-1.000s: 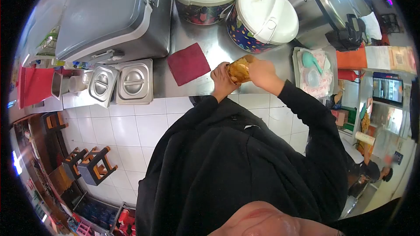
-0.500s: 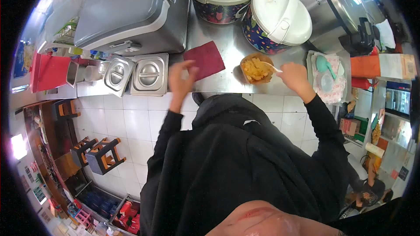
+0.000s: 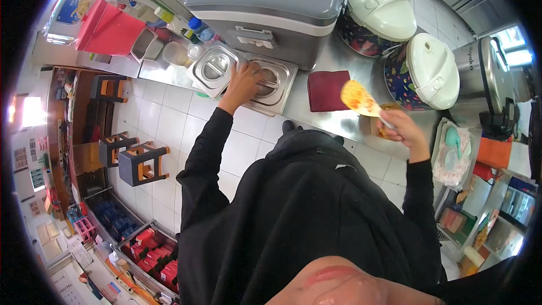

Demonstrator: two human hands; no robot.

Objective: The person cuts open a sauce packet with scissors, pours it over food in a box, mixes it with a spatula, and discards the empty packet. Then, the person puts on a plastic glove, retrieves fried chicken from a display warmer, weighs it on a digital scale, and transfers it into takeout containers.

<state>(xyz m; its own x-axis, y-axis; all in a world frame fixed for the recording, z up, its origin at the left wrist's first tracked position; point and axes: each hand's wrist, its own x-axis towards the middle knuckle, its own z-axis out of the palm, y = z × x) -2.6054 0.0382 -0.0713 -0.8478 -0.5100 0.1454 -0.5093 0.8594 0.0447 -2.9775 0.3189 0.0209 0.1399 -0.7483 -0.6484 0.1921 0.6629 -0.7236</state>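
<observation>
My right hand [image 3: 402, 129] is closed round the handle of a rice paddle [image 3: 360, 99]. Its broad, pale blade is smeared yellow-orange and is raised to the left. Below it, a brown food box [image 3: 374, 126] is partly hidden by the paddle and my hand; a little yellow food shows in it. My left hand [image 3: 245, 83] bends over the steel pan lid [image 3: 281, 91] at its handle, fingertips partly hidden. Beside that hand is a second, smaller lidded steel pan [image 3: 213, 69]. A folded maroon cloth [image 3: 327, 91] lies between my two hands.
Behind the pans stands a large grey cooler box [image 3: 265, 0]. Two patterned rice warmers [image 3: 378, 8] with white lids and a steel urn [image 3: 480, 70] line the back right. A tray [image 3: 451, 158] holds a green spoon and a clear cup. Stools [image 3: 141, 164] stand on the floor at left.
My left hand has moved left from beside the cloth onto the steel pan lid. My right hand has lifted the paddle from the food box and swung its blade up to the left. The view has shifted.
</observation>
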